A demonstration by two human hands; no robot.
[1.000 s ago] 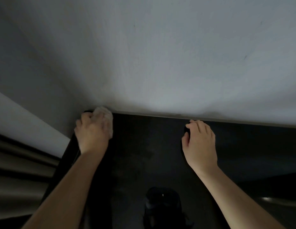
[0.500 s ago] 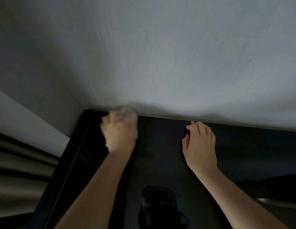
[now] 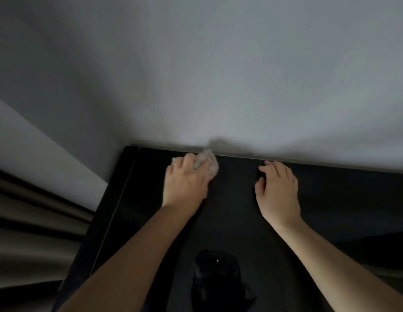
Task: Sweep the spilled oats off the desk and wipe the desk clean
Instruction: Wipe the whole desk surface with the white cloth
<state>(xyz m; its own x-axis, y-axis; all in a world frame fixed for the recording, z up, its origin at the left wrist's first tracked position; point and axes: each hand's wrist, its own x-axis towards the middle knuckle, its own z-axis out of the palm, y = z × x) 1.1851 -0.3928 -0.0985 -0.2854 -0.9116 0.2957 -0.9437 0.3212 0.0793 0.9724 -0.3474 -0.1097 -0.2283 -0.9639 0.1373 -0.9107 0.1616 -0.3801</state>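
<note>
The desk point(image 3: 236, 212) is black and runs along a pale wall. My left hand point(image 3: 184, 183) presses a crumpled white tissue point(image 3: 207, 162) onto the desk near its back edge, fingers closed over it. My right hand point(image 3: 278, 191) rests palm down on the desk to the right, fingers curled with their tips at the back edge; nothing shows in it. No oats are visible on the dark surface.
A dark rounded object point(image 3: 215, 269) stands on the desk near the front, between my forearms. The desk's left edge point(image 3: 115, 212) drops off beside brown curtain folds point(image 3: 34, 226). The wall point(image 3: 218, 75) meets the desk at the back.
My left hand has slid the tissue to the right along the back edge, from the desk's left corner toward the middle. My right hand has stayed in place.
</note>
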